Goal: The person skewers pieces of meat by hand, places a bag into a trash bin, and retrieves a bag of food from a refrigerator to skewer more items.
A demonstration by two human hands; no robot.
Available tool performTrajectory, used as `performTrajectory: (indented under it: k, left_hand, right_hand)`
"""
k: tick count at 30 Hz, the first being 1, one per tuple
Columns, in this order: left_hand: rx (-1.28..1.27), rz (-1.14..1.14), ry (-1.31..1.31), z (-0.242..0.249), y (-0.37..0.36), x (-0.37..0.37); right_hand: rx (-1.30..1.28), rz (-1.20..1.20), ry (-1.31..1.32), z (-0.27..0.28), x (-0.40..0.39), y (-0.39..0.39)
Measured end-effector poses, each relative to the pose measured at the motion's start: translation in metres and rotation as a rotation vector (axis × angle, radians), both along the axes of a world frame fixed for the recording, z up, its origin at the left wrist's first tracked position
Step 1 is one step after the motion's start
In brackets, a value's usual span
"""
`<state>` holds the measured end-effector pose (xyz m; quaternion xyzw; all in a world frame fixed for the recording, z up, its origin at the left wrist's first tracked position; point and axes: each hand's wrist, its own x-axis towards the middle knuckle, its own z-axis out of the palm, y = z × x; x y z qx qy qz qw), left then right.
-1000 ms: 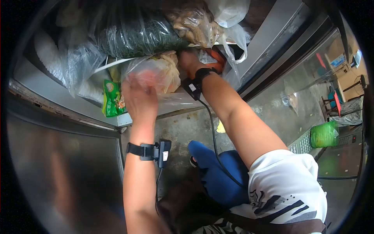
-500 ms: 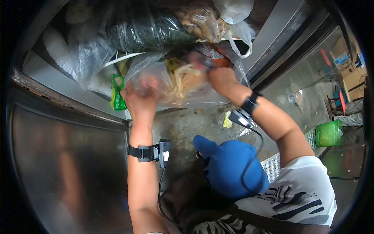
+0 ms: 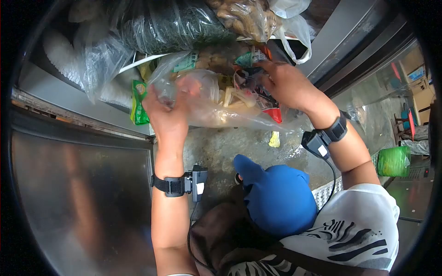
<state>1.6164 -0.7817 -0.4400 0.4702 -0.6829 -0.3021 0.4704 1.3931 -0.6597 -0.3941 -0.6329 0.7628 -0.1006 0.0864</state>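
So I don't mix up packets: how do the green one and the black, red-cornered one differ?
Colour: the green packet is mostly green; the dark packet is black with a red corner.
Place: the green packet sits beside the left hand, the dark packet at the right hand.
Pose: the green packet runs near vertical in view; the dark packet slants.
Both look glossy.

- Left hand (image 3: 166, 115): its fingertips blur into the clear plastic bag (image 3: 209, 112), so their grip is unclear.
- Right hand (image 3: 294, 87): fingertips partly lost behind the black-and-red packet (image 3: 267, 101), whose print is illegible.
- Pinkish lump (image 3: 189, 86): veiled by plastic, its kind unclear.
- Green packet (image 3: 139, 103): lettering too small to read.
- White plastic bag (image 3: 287, 7): cut off by the top edge.
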Motion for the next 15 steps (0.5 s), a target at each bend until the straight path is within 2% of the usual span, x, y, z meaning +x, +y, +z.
performTrajectory:
  k: [1, 3, 4, 6, 8, 9, 11, 12, 13, 15]
  left_hand:
    - [-0.001, -0.040, 0.053, -0.012, -0.007, -0.001]
    - [-0.006, -0.073, 0.110, -0.025, -0.014, -0.007]
    - [0.052, 0.005, 0.073, -0.028, -0.014, -0.011]
    - [0.107, 0.083, 0.030, -0.031, -0.014, -0.010]
    - [0.428, -0.126, 0.517, -0.030, -0.013, -0.008]
    - [0.427, -0.127, 0.515, -0.031, -0.010, -0.009]
    - [0.429, -0.012, 0.502, -0.026, 0.001, -0.007]
    - [0.429, -0.009, 0.498, -0.025, 0.004, -0.002]
    - [0.507, -0.046, 0.570, -0.023, 0.006, 0.003]
    - [0.572, -0.087, 0.647, -0.013, 0.013, 0.010]
  right_hand:
    - [-0.233, 0.077, -0.254, 0.001, 0.002, -0.004]
    - [-0.136, 0.128, -0.342, -0.012, 0.019, -0.004]
    - [-0.038, 0.178, -0.432, -0.018, 0.031, -0.001]
    - [-0.063, 0.225, -0.360, -0.023, 0.050, 0.011]
    - [-0.128, 0.286, -0.144, -0.038, 0.057, 0.019]
    - [-0.130, 0.285, -0.146, -0.041, 0.054, 0.022]
    - [-0.068, 0.115, -0.132, -0.041, 0.051, 0.028]
    - [-0.246, 0.099, -0.067, -0.052, 0.047, 0.033]
    - [-0.248, 0.101, -0.070, -0.059, 0.042, 0.038]
    - [-0.062, 0.085, -0.182, -0.066, 0.027, 0.047]
